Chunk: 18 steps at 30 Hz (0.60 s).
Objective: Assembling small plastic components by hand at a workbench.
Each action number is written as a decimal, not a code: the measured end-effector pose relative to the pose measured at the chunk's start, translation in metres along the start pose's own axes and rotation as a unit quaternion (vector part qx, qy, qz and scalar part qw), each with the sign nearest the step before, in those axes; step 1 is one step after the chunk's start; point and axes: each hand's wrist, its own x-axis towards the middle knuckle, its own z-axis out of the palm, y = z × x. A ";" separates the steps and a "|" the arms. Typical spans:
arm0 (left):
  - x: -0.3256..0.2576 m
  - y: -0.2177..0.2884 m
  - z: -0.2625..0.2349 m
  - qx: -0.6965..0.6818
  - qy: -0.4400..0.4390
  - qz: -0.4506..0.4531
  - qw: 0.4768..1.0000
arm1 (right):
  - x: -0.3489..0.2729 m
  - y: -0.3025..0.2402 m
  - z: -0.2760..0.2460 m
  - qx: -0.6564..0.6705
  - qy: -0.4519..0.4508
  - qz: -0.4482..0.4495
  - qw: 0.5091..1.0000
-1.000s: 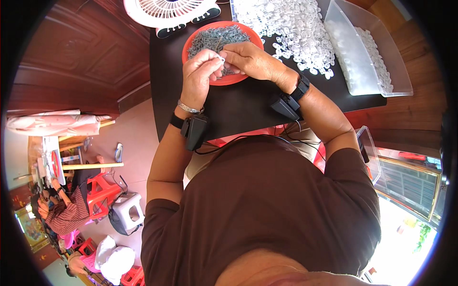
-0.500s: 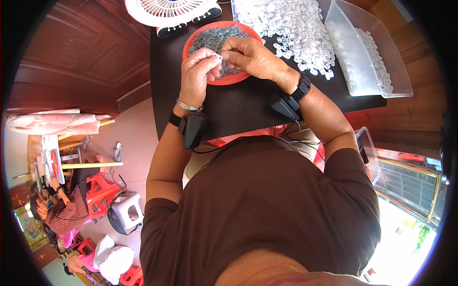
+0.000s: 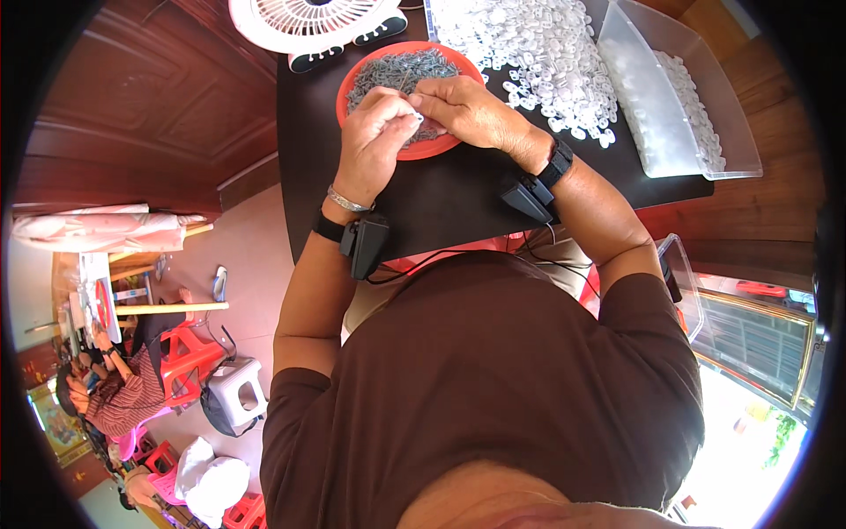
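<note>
**A:** Head view, status?

**B:** Both hands over the red bowl (image 3: 401, 97) at the far left edge of the black table (image 3: 449, 198). Left hand (image 3: 374, 141) curled, fingertips pinched on a small white piece (image 3: 418, 116). Right hand (image 3: 467, 110) closed in the same way, fingertips meeting the left's at that piece. Looks like one thin grey part going into one white clip, but too small to tell for sure.

**A:** Stock?

**B:** Bowl holds a heap of small grey metal parts (image 3: 388, 75), well filled. Pile of loose white plastic pieces (image 3: 529, 48) spread across the far middle of the table, just beside the bowl on its right. Big pile.

**A:** Finished ones?

**B:** Clear plastic bin (image 3: 679, 106) at the far right corner has a layer of white pieces in it along its right side. Can't tell whether those are assembled or raw. If assembled, my read is: some done, far from through. Bowl and loose pile are both large next to what's in the bin.

**A:** Anything else on the table?

**B:** White desk fan (image 3: 308, 22) at the far left corner, behind the bowl. Black wrist units with cables on both forearms. Near edge of the table is bare.

**A:** Only view?

**B:** Yes.
</note>
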 end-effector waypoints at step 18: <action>-0.001 0.002 -0.005 -0.146 0.012 -0.144 0.979 | -0.002 -0.001 0.005 0.099 -0.029 0.017 0.995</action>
